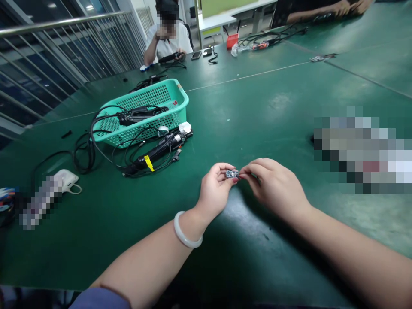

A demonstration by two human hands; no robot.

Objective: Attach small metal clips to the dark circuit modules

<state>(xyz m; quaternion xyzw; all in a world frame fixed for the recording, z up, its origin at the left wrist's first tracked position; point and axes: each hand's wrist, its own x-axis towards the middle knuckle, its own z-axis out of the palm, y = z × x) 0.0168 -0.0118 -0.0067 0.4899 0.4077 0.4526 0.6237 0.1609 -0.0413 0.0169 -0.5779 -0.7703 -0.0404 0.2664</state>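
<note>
My left hand (215,189) and my right hand (273,184) meet just above the green table (257,103). Between their fingertips they pinch a tiny grey-blue part (232,173), which looks like a small circuit board. The left fingers curl round its left end, the right fingers close on its right end. A white bangle (186,234) rings my left wrist. Both forearms rest low over the table's near side.
A teal basket (167,92) with a black cabled tool stands at the left, another black tool with a yellow tag (157,151) and loose cables beside it. A white face mask (66,180) lies far left. Other people sit at the far end.
</note>
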